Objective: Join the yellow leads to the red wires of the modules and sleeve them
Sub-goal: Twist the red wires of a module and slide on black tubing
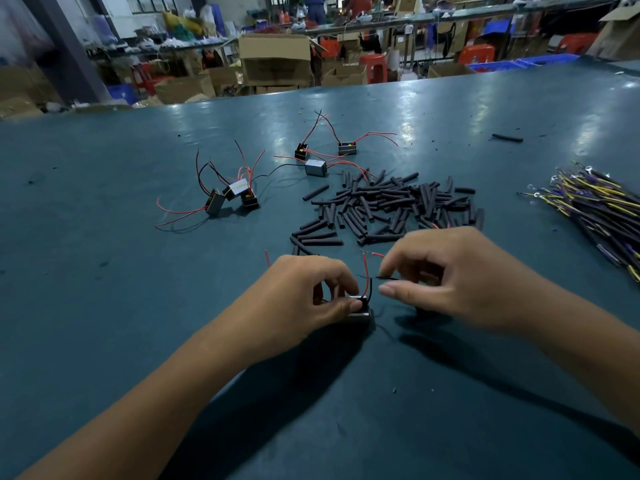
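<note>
Module (358, 306) (small) gripped by left hand (308, 292) on table (138, 306).

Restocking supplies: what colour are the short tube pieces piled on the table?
The tube pieces are black, clearest in the head view.

I am looking at a dark teal table (104, 306). Lying on it are a heap of black sleeves (391, 209), two clusters of modules (235, 195) with red wires, and a bundle of yellow leads (595, 206) at right.
</note>
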Demonstrator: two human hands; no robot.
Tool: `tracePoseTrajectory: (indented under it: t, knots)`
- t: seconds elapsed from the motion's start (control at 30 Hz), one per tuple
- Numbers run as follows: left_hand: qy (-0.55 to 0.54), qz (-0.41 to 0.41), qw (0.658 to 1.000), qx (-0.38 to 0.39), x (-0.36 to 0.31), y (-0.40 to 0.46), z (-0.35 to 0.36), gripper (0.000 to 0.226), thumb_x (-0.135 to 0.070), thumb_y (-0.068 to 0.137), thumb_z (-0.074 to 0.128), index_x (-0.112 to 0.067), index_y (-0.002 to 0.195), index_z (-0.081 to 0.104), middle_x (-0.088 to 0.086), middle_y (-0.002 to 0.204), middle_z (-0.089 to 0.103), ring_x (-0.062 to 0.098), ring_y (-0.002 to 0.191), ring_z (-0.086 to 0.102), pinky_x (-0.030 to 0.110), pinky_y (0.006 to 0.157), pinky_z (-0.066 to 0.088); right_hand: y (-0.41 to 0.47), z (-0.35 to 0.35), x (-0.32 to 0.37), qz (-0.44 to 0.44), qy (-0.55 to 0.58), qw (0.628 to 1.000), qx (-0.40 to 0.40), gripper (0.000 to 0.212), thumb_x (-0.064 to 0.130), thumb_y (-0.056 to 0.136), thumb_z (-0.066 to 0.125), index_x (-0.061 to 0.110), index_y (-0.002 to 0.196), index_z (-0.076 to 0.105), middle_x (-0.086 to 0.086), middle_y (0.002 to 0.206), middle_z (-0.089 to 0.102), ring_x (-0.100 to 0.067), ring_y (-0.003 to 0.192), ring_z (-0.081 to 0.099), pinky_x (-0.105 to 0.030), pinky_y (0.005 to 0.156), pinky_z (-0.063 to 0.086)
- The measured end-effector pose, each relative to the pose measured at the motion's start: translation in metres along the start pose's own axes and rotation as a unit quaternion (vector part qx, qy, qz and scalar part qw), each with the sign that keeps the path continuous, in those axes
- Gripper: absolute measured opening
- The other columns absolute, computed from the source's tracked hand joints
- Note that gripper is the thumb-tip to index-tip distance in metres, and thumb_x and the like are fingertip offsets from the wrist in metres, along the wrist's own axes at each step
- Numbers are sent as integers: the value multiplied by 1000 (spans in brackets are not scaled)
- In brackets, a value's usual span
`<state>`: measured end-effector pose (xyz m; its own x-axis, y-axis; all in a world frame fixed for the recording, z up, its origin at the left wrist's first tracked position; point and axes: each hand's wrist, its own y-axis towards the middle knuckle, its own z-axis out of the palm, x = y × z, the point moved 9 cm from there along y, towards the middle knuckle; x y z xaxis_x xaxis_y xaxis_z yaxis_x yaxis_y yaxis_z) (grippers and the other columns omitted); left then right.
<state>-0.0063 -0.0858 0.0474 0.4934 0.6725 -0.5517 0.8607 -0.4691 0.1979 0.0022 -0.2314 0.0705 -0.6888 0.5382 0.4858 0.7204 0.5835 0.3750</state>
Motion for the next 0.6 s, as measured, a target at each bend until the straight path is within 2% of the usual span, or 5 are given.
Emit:
tracePoseTrajectory:
  t: [0.17, 0.3, 0.37, 0.47, 0.6]
  knots:
    - [-15, 8, 1000, 19, 1, 0, 1, 5, -29, 87, 78, -27, 88, 74, -15, 81, 64, 12, 70, 55, 13, 58, 38, -2, 7, -10, 51, 52, 997, -22, 16, 29, 91, 70, 27, 76, 64, 13, 60, 59, -4, 51, 51, -12, 51, 38]
    - [-86, 29, 995, -45, -6, 2, -7, 7, -27, 87, 77, -22, 89, 74, -21, 71, 63, 4, 54, 48, 9, 53, 33, -1, 17, -13, 76, 112, 991, 0, 17, 31, 93, 67, 26, 77, 65, 3, 63, 64, -4, 51, 52, -25, 52, 45]
    - [-138, 22, 987, -78, -8, 2, -8, 12, -31, 86, 76, -19, 88, 74, -19, 71, 66, -2, 55, 51, 9, 57, 37, -1, 21, -10, 76, 134, 988, 18, 15, 32, 95, 63, 26, 81, 66, 1, 64, 65, -6, 51, 56, -27, 53, 47]
    - [-186, 11, 975, -120, -5, 1, -9, 16, -33, 85, 73, -18, 87, 76, -9, 77, 72, 3, 60, 57, 16, 59, 44, -1, 23, -8, 80, 149, 985, 22, 16, 31, 97, 62, 23, 83, 67, -1, 66, 68, -8, 52, 59, -25, 52, 49]
    - [-231, -1, 961, -152, -1, 0, -3, 9, -23, 93, 70, -19, 87, 76, -19, 70, 67, -4, 57, 53, 8, 56, 39, 0, 25, -11, 100, 196, 975, 17, 13, 21, 96, 64, 19, 84, 69, 1, 66, 69, -6, 50, 59, -17, 49, 44]
